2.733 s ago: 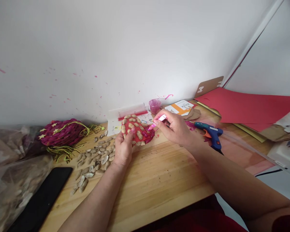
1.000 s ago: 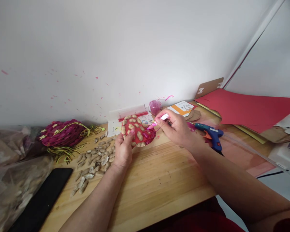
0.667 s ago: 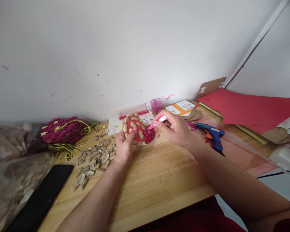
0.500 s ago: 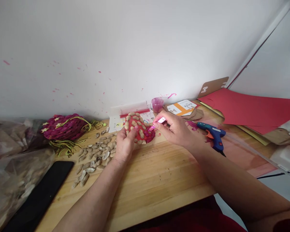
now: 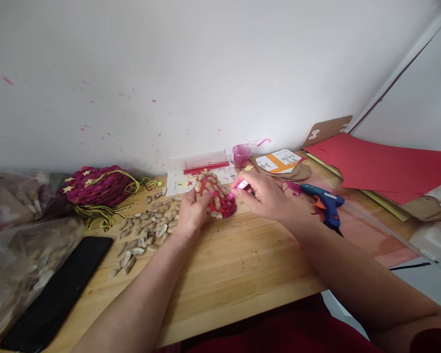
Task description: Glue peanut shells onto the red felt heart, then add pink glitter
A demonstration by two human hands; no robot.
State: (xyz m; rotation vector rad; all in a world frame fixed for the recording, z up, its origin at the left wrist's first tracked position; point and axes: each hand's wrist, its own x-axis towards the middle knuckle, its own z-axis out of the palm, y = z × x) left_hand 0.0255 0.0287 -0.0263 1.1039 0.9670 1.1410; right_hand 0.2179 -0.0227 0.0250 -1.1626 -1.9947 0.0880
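Observation:
My left hand grips the left edge of a red piece covered with peanut shells, its thumb on the front face. Part of the piece at the lower right is coated in magenta paint. My right hand pinches a white brush or pen whose pink tip meets the painted right side of the piece. Loose peanut shells lie on the wooden table, left of my left hand. Behind my hands stands a clear cup stained with pink paint.
At the left are a magenta woven bundle with yellow stars and strings, plastic bags and a black phone. On the right lie a blue glue gun, cardboard shapes and red sheets.
The red piece has tilted slightly away to the right in my left hand. My right hand has shifted slightly with the white tool, still at the painted side. The view has moved a little.

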